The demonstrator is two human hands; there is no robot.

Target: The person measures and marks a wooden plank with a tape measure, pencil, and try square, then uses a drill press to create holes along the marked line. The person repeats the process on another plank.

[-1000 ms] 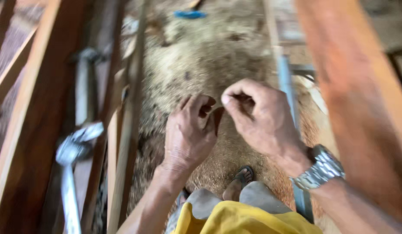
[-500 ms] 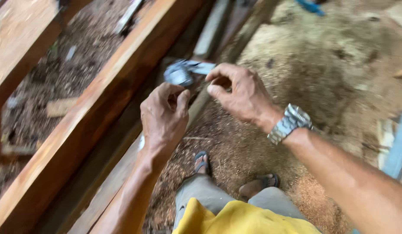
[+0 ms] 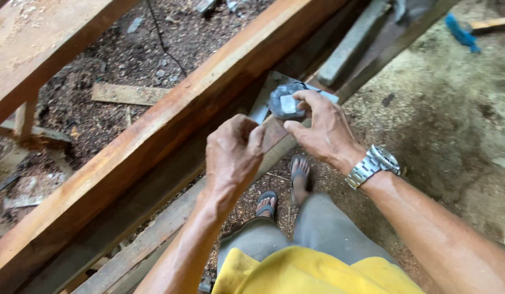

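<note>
The long wooden beam [image 3: 154, 136] is blocking you at ten o'clock (running diagonally); the sawdust floor [image 3: 443, 125] is lying open at three o'clock.

A round, dark grey object [image 3: 288, 102] with a small pale rectangular patch on its upturned face sits just above the centre of the frame, pinched between the thumb and fingers of the right hand [image 3: 320, 130]. It is held roughly flat, its face tilted towards the camera, with fingers covering its right edge. The surface looks dull and worn; what it is made of cannot be told. It hangs in front of a pale grey strip that slants behind it. The left hand [image 3: 233, 152], loosely curled, sits just below and to its left, not touching it.
</note>
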